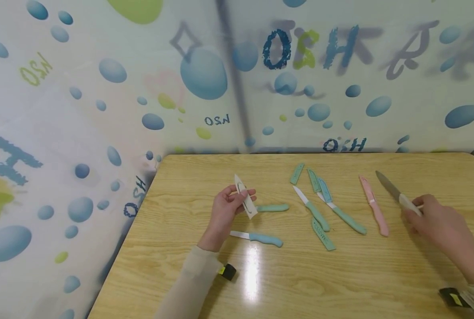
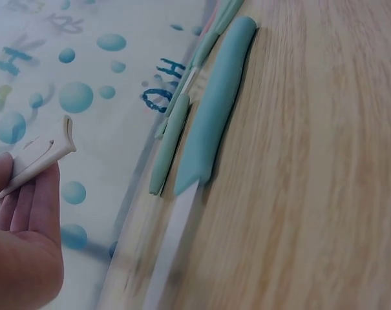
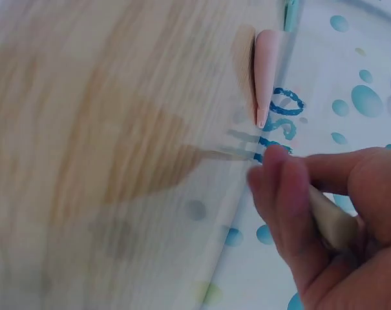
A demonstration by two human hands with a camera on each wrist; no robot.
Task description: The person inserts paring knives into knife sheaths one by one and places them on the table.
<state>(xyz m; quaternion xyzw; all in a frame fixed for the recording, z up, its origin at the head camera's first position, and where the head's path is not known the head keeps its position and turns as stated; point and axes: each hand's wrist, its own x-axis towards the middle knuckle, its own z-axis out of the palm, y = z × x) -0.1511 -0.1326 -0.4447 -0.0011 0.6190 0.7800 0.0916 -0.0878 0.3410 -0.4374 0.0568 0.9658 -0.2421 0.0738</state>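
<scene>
My left hand (image 1: 225,210) pinches a white blade sheath (image 1: 244,197) between thumb and fingers, above the left part of the table. In the left wrist view the sheath (image 2: 43,152) shows its open slot end. On the right, my right hand (image 1: 436,217) grips the pale handle (image 1: 410,204) of a knife whose grey blade (image 1: 388,184) points to the far left. In the right wrist view the fingers wrap round that handle (image 3: 331,219). Below the left hand lies a blue-handled knife (image 1: 265,239), and beside it a green-handled knife (image 1: 274,208), partly hidden by the sheath.
Mid-table lie two more green-handled knives (image 1: 318,215) (image 1: 348,219), one with a blue sheath (image 1: 324,190) on its blade. Green sheaths (image 1: 297,173) (image 1: 313,180) (image 1: 323,235) lie around them. A pink knife in its sheath (image 1: 374,206) is left of my right hand. A patterned wall covering (image 1: 320,133) stands behind the wooden table (image 1: 340,283).
</scene>
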